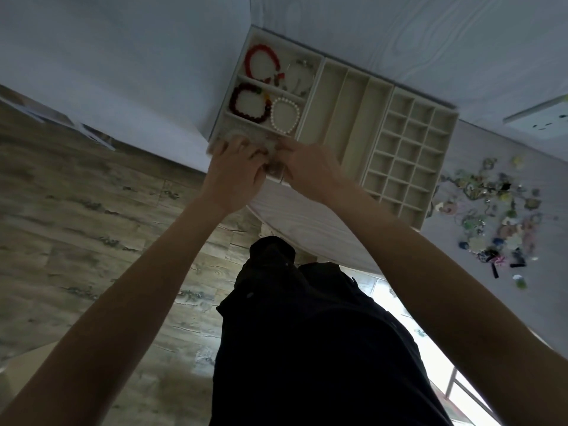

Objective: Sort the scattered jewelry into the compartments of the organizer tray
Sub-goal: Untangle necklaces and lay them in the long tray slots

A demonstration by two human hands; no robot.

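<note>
The beige organizer tray [319, 87] lies on the white table. Its left section holds a red bead bracelet [250, 61], a dark red bracelet [238, 104], a white pearl bracelet [285, 115] and a pale clear bracelet [299, 76]. The three long middle slots and the small grid compartments on the right look bare. My left hand [235, 167] and my right hand [307, 166] meet over the nearest left compartment, fingers curled round a pale, blurred beaded piece [273, 162]. A heap of scattered jewelry [498, 216] lies on the table at the right.
The white table's [307, 222] near edge runs just below my hands, with wooden floor [92, 210] beyond it on the left. A white flat object [541, 118] sits at the far right edge. My dark clothing fills the lower middle.
</note>
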